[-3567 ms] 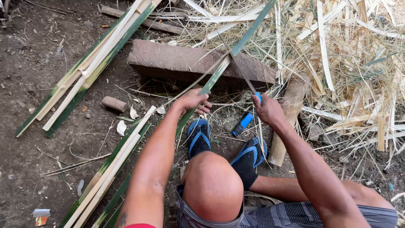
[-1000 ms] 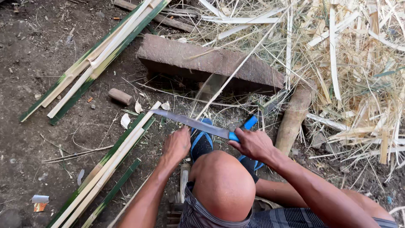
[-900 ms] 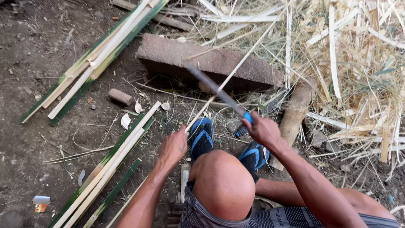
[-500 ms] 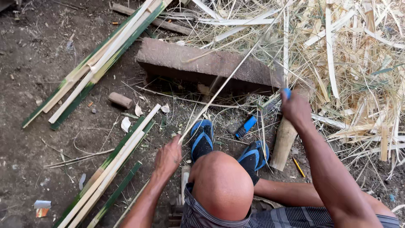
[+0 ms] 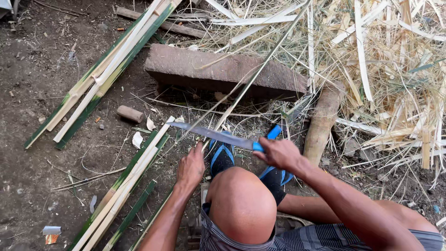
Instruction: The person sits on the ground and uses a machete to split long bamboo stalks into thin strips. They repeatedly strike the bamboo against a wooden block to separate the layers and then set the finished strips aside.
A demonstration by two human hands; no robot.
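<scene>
A person seen from above, crouched with a bare knee at centre. The left hand (image 5: pixel 190 168) reaches forward toward twelve o'clock, fingers curled closed, forearm running back toward seven o'clock. The right hand (image 5: pixel 278 153) is fisted in a closed grip, knuckles toward ten o'clock, its bare forearm stretching back toward four o'clock.

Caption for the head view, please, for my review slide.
Seated person's right hand holds a blue-handled knife across a thin bamboo strip gripped by the left hand.
</scene>
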